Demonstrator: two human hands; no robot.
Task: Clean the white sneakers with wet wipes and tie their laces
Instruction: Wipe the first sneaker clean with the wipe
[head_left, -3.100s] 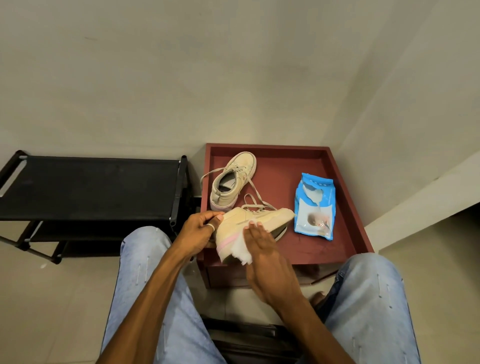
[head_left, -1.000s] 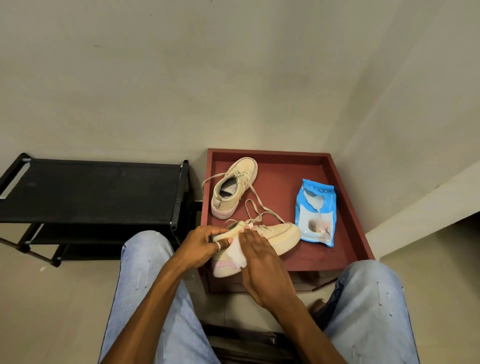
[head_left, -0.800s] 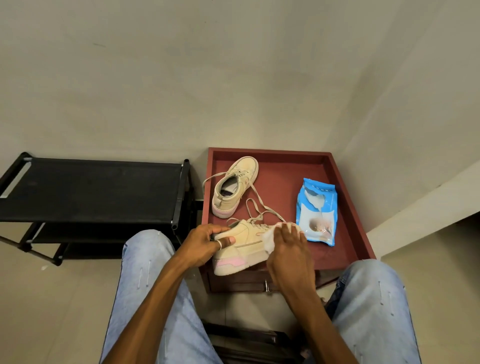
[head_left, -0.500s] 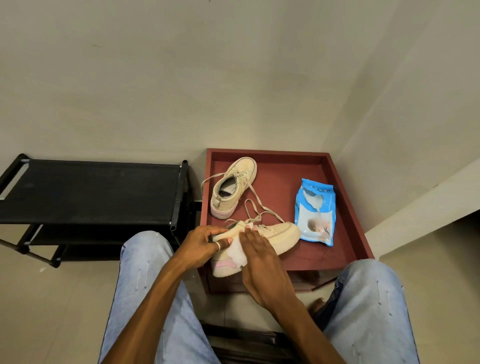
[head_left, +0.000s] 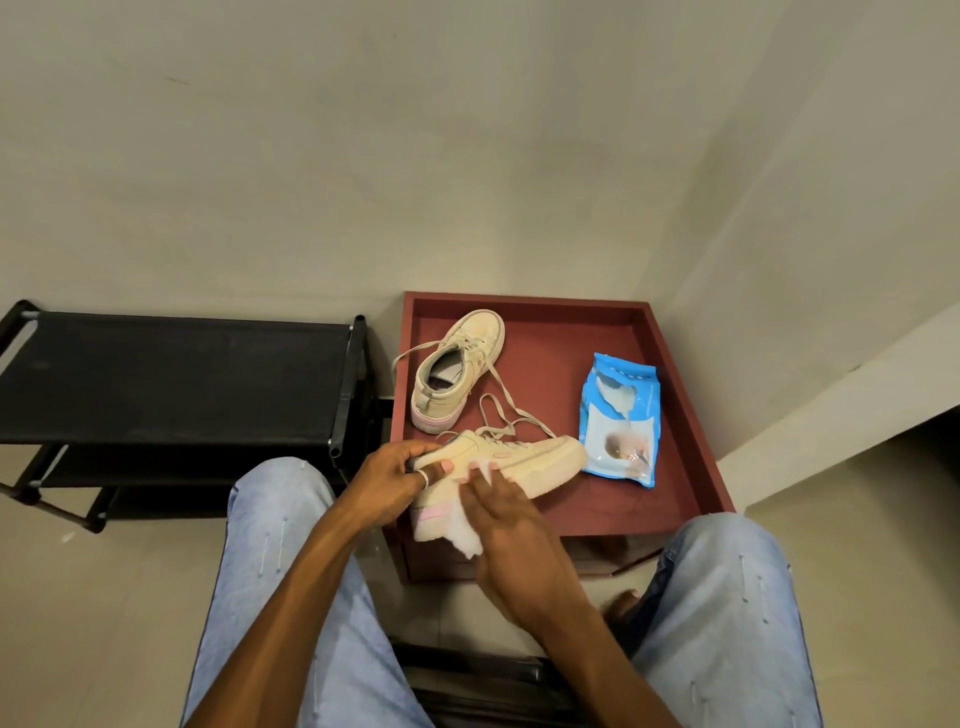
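Gripping the heel end of the near sneaker (head_left: 540, 457), the left grip (head_left: 392, 486) has its fingers curled over the collar and its thumb laid along the side; a ring (head_left: 423, 478) shows on one finger. The right grip (head_left: 514, 540) lies against the same sneaker's side with fingers nearly straight, pressing a white wet wipe (head_left: 462, 535) flat to the shoe; the wipe's lower corner hangs out below the palm, and the thumb is hidden. That sneaker lies across the near edge of the red desk (head_left: 550, 353); its toe points right, toward the wipes pack (head_left: 621, 421), and its pink-trimmed heel juts past the edge toward the person; whether the toe touches the desk top I cannot tell. Loose laces (head_left: 498, 415) trail from it over the desk, untied.

The far sneaker (head_left: 457, 374) stands upright on the desk near the left rim, heel toward the person, toe toward the back wall; one of its laces loops out to the left rim. The blue wipes pack lies flat just beside the near sneaker's toe, close to the right rim; its flap is peeled back.

Left of the desk stands a black shoe rack (head_left: 171, 379), just beside it; pale blue jeans (head_left: 275, 545) cover both knees, one at either side of the desk's near edge.
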